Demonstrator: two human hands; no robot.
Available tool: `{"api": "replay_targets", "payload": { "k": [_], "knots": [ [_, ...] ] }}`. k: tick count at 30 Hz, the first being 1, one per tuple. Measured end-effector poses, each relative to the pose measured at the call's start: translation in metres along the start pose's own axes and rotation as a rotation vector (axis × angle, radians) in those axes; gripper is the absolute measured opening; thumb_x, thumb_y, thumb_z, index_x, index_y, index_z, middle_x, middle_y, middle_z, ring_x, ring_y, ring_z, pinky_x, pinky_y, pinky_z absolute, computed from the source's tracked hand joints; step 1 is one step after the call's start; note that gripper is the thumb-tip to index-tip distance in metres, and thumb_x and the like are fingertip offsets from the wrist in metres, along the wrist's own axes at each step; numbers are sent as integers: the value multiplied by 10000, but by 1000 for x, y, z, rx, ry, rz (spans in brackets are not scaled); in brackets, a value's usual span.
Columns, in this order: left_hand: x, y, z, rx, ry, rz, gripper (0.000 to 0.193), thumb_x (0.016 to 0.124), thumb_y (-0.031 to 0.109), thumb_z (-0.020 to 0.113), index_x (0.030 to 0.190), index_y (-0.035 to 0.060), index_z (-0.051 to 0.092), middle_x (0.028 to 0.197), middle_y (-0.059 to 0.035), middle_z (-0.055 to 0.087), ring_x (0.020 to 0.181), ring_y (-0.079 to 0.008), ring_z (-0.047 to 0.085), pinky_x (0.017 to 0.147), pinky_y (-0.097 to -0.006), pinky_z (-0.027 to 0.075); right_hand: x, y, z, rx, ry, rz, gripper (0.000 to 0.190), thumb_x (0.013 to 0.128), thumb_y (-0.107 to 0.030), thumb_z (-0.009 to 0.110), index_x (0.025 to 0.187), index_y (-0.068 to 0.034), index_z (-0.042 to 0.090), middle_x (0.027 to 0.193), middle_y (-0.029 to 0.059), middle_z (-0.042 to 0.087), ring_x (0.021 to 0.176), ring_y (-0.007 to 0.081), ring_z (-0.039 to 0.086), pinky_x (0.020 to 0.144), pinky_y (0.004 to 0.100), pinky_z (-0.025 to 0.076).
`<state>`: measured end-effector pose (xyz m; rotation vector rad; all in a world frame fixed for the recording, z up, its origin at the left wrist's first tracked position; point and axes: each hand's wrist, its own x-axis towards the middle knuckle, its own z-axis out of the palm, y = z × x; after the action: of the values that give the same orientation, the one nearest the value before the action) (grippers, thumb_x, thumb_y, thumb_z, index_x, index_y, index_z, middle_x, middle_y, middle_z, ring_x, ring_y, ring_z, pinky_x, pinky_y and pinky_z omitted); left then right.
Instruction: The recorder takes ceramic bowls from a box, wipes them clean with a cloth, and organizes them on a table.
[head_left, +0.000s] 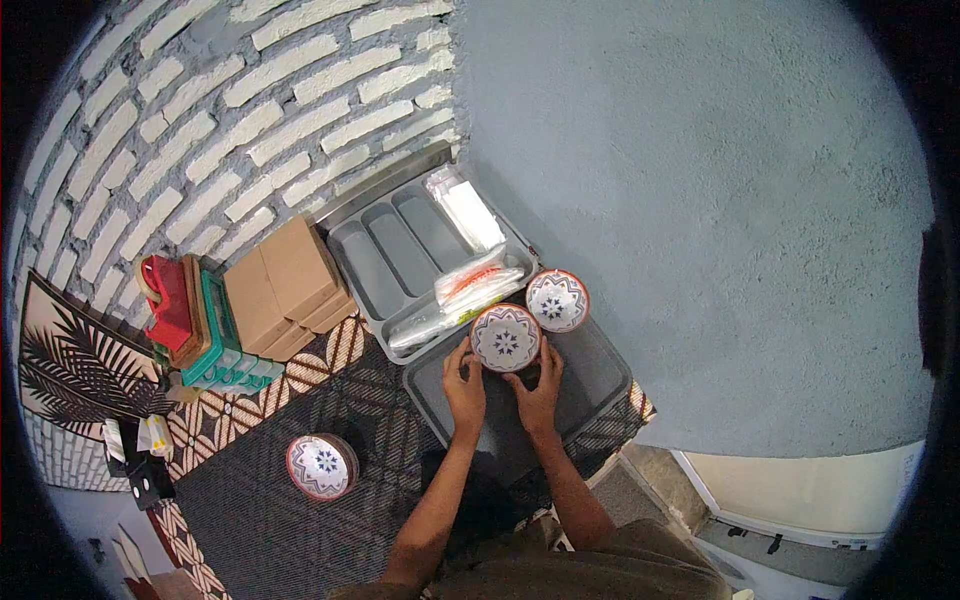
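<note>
Both my left hand (464, 390) and my right hand (538, 386) hold a patterned bowl (505, 338) with an orange-red rim, one at each side, over a dark grey tray (487, 450). Touching or close beside it, at the tray's far right corner, is another patterned bowl (557, 301). A stack of similar bowls (322, 466) stands on the dark woven mat to the left. Whether the held bowl is single or stacked cannot be told.
A grey compartment tray (397, 292) holding plastic-wrapped packs (480, 285) lies beyond my hands. Cardboard boxes (285, 285), a teal plastic container (217, 352) and a red tape dispenser (169, 304) stand left of it. Walls rise behind and at the right.
</note>
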<state>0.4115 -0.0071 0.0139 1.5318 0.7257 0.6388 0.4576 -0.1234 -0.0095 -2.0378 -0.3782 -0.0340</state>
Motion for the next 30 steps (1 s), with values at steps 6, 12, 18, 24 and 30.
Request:
{"api": "replay_targets", "payload": {
  "k": [6, 12, 18, 24, 30],
  "knots": [
    [-4, 1, -11, -46, 17, -19, 357, 956, 108, 559, 1301, 19, 544, 1178, -130, 540, 1022, -197, 570, 920, -320, 457, -4, -19, -5, -11, 74, -55, 884, 816, -375, 737, 1495, -84, 251, 1381, 160, 312, 1206, 262, 427, 990, 396, 396],
    [-47, 32, -92, -83, 188, 24, 278, 985, 138, 519, 1204, -18, 587, 1186, -114, 564, 1053, -180, 570, 877, -307, 493, -30, -82, -6, 145, -40, -71, 578, 938, -347, 599, 1409, -68, 413, 1255, 139, 467, 1017, 183, 506, 852, 333, 424],
    [-117, 49, -193, 262, 780, 310, 164, 974, 65, 459, 990, -13, 601, 1053, -127, 568, 1040, -267, 534, 948, -382, 400, -87, -151, 48, 356, -621, -119, 379, 990, -250, 511, 1321, -66, 517, 1178, 134, 588, 1043, 220, 575, 872, 345, 471],
    [-118, -10, -268, -52, 814, -52, 434, 1004, 199, 425, 1410, 55, 376, 1346, -160, 393, 1268, -318, 398, 1058, -418, 328, -155, -143, 140, 431, -853, -43, 524, 980, -251, 534, 1449, -85, 370, 1394, 193, 446, 1275, 241, 451, 997, 367, 417],
    [-121, -15, -259, -168, 598, -39, 492, 985, 117, 414, 1458, 40, 300, 1468, -173, 316, 1338, -297, 349, 1115, -380, 269, -162, -145, 141, 332, -797, -114, 591, 911, -72, 535, 1455, -6, 317, 1420, 213, 435, 1290, 282, 456, 1068, 359, 350]
  ]
}}
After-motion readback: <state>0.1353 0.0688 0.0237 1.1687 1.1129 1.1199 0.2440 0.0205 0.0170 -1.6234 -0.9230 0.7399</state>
